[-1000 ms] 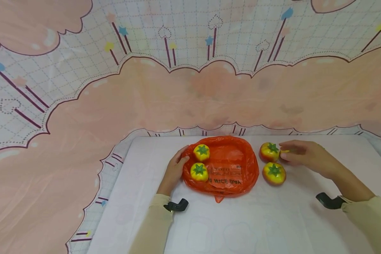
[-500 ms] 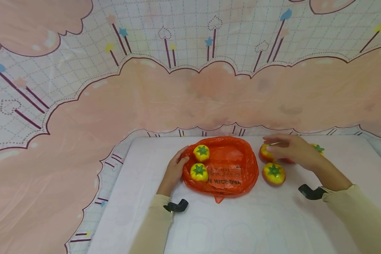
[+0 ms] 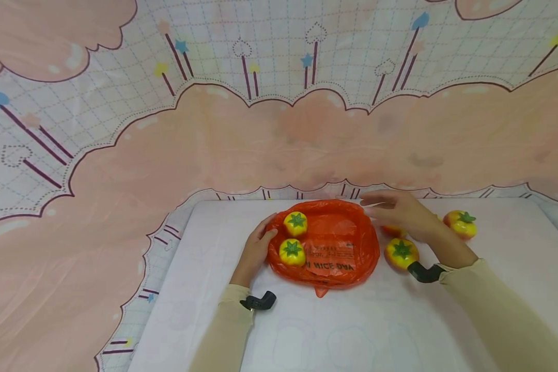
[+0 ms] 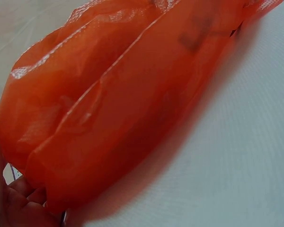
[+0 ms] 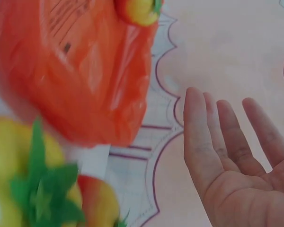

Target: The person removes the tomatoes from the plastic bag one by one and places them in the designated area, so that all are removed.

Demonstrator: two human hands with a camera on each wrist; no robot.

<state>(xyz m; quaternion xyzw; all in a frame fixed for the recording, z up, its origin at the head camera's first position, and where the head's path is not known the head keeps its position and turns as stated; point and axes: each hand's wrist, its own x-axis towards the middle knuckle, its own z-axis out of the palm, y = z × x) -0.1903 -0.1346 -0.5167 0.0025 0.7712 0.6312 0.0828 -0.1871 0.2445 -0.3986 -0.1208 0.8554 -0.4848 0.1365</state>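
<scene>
A red plastic bag (image 3: 332, 235) lies opened out on the white table, with two yellow-and-red toy fruits (image 3: 292, 252) with green star-shaped leaves on its left side. My left hand (image 3: 256, 248) grips the bag's left rim, thumb over the edge; its fingers (image 4: 31, 201) show at the bottom left of the left wrist view. My right hand (image 3: 400, 212) hovers by the bag's right rim, fingers extended and holding nothing. Beneath it, one toy fruit (image 3: 392, 231) is partly hidden, and another fruit (image 3: 401, 252) sits just in front. A further fruit (image 3: 461, 225) stands to the right, behind the wrist.
The white table (image 3: 335, 330) spreads in front of the bag. A patterned cloth (image 3: 279, 139) hangs behind the table's far edge. Black wrist mounts (image 3: 425, 272) stick out from both sleeves.
My right hand has moved left, from beside the fruits on the right to the bag's right rim, uncovering the rightmost fruit. The left hand and the bag have stayed put.
</scene>
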